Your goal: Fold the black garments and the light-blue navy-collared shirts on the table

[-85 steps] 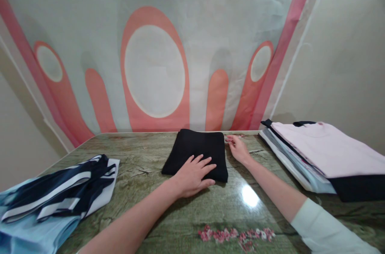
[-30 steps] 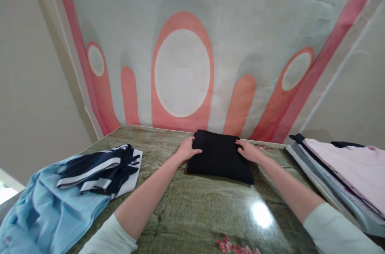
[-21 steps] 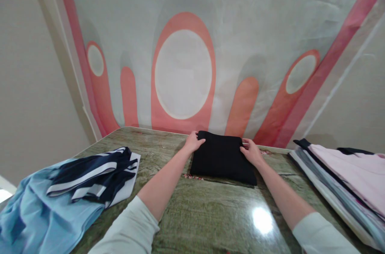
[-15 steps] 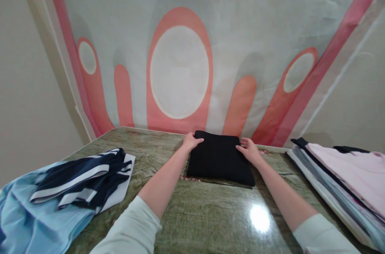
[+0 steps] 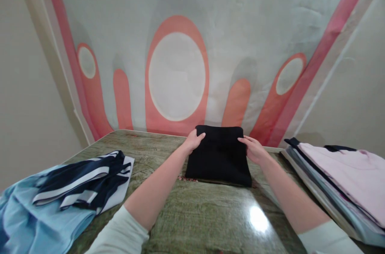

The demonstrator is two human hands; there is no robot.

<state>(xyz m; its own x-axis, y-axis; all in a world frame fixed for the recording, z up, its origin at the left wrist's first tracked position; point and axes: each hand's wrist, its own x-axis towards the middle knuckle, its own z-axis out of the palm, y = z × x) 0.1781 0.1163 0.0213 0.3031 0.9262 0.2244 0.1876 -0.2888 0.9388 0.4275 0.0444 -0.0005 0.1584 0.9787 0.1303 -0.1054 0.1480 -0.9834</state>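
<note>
A folded black garment (image 5: 219, 158) lies in front of me on the table, its far edge lifted off the surface and its near edge still down. My left hand (image 5: 194, 142) grips its far left corner, thumb on top and fingers hidden beneath. At the far right corner, my right hand (image 5: 252, 148) pinches the cloth in the same way, thumb over the top side. What kind of garment it is cannot be made out from the folded shape.
A stack of folded clothes (image 5: 343, 190) with a pink one on top stands at the right. On the left lie a light blue garment (image 5: 39, 222) and a crumpled navy garment with white stripes (image 5: 87, 182). The wood-patterned table (image 5: 192, 218) meets a patterned wall covering (image 5: 177, 73).
Both hands have closed on the far corners and raised the black garment's far edge. My right hand's fingers have gone from loosely beside the cloth to holding it. The view has shifted slightly.
</note>
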